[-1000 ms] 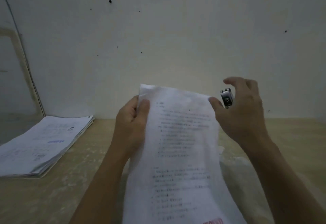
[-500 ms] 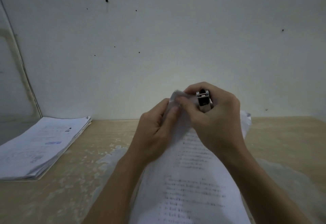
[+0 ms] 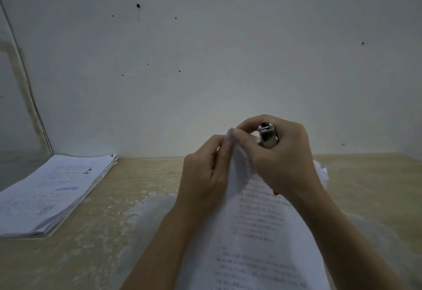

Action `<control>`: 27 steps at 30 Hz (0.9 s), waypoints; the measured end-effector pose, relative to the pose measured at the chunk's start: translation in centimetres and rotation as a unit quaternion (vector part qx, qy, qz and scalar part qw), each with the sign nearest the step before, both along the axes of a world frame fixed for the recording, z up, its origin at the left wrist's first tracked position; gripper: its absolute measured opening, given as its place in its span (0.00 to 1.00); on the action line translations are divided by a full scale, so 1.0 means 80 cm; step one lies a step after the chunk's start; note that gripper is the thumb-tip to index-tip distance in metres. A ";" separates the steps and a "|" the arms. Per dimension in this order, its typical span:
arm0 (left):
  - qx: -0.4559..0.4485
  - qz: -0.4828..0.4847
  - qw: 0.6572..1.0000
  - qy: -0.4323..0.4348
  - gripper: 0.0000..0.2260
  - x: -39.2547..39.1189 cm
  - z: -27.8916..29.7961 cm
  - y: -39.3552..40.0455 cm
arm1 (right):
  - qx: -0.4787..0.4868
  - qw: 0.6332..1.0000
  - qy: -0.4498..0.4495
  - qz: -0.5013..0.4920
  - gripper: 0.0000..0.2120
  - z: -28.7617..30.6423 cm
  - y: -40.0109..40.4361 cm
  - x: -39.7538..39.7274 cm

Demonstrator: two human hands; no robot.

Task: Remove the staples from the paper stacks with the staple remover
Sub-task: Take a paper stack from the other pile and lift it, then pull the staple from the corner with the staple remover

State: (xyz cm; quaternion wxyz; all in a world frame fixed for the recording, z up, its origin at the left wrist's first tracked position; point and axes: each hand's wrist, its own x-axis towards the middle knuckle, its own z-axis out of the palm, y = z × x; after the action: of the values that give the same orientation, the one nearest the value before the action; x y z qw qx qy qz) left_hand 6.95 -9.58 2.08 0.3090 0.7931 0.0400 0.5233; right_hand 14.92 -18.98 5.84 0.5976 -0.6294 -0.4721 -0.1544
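Note:
I hold a stapled set of white printed sheets upright above the wooden desk. My left hand pinches its top left corner from the left. My right hand grips a small silver and black staple remover and meets the same corner, thumb and forefinger pressed on the paper tip. The staple itself is hidden by my fingers. The remover's jaws point down behind my fingers, so I cannot see whether they bite the paper.
A thick pile of printed papers lies on the desk at the far left, by the wall corner. The pale wall stands right behind the desk. A crumpled white sheet shows behind my right wrist.
My right hand, apart from the sheets a second ago, has come left onto the top corner with the remover. My left hand slid up to that corner; the page top is now bunched.

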 end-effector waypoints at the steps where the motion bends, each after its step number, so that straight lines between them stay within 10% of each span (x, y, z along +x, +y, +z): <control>1: 0.006 0.002 1.000 0.001 0.12 0.001 -0.002 0.000 | -0.002 0.999 0.031 0.009 0.05 0.001 -0.001 0.003; 8: 0.106 0.012 0.994 0.009 0.11 0.016 -0.017 -0.015 | 0.355 0.852 0.319 0.215 0.21 0.011 -0.012 0.006; 18: 0.189 0.012 0.981 -0.037 0.17 0.013 -0.012 -0.032 | 0.329 0.918 0.201 0.090 0.24 0.006 -0.011 -0.001; 27: 0.210 0.002 0.977 -0.042 0.21 0.011 -0.008 -0.038 | 0.353 0.903 0.221 0.100 0.24 0.006 -0.012 -0.002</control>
State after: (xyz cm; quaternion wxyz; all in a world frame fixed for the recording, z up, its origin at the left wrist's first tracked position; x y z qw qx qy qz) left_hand 7.84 -12.63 1.42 0.1363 0.8176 -0.0820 0.5535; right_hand 14.74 -19.92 6.30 0.8821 -0.3442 -0.3031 -0.1073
